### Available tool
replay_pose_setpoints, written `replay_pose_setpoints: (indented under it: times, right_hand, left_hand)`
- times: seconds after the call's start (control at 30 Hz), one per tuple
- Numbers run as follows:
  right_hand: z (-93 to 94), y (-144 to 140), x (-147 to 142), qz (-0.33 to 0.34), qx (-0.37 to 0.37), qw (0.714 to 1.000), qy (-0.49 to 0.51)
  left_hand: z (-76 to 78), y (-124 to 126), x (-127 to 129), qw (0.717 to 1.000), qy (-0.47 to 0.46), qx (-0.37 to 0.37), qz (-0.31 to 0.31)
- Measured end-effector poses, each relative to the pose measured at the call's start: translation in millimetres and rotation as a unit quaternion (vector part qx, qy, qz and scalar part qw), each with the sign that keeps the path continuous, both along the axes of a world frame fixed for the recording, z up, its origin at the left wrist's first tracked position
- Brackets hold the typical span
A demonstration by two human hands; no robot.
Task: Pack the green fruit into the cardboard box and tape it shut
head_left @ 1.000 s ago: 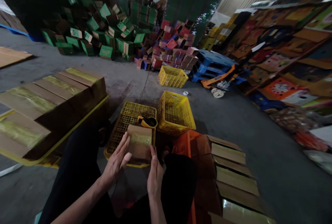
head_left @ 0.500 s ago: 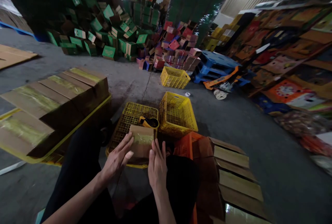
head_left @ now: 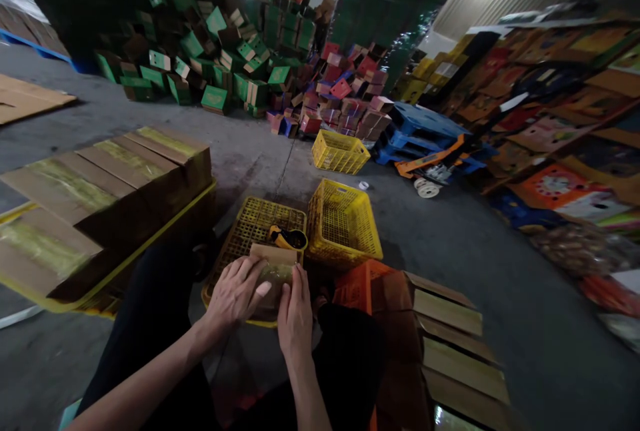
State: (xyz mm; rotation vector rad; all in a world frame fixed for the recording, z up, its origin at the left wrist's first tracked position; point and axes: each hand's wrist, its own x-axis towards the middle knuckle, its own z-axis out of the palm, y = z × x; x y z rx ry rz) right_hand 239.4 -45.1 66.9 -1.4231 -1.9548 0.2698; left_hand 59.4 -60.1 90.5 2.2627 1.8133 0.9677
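Observation:
A small cardboard box point(head_left: 276, 272) with clear yellowish tape across its top rests on an upturned yellow crate point(head_left: 245, 221). My left hand point(head_left: 236, 292) grips its left side, fingers bent over the top and thumb apart. On the right side, my right hand point(head_left: 296, 314) holds the box with fingers along the upper right corner and thumb toward the front. The box sits between both palms, its lower part partly hidden. Just behind it lies a yellow and black tape dispenser point(head_left: 287, 238) on the crate.
Taped cartons point(head_left: 107, 168) fill a yellow crate at left; more cartons point(head_left: 455, 338) stand in an orange crate point(head_left: 357, 284) at right. Two yellow crates point(head_left: 345, 218) stand ahead. Farther off are a blue pallet stack point(head_left: 425, 124), an orange pallet jack point(head_left: 433, 158) and heaped green boxes point(head_left: 215, 99).
Both hands have closed in on the box. The left fingers have come over its top and the right hand has shifted slightly left. The view has tilted a little.

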Motion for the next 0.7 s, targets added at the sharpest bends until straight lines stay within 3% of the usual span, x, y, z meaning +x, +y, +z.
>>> replay_pose_setpoints:
  times: [0.33, 0.7]
  right_hand:
    - [-2.8, 0.0, -2.6, -0.002, -0.017, 0.999, 0.032]
    - [-6.6, -3.8, -5.1, -0.012, -0.016, 0.999, 0.047]
  left_hand:
    - [-3.1, 6.5, 3.8, 0.999, 0.046, -0.006, 0.029]
    - [-4.2, -1.6, -1.8, 0.998, 0.028, -0.047, -0.009]
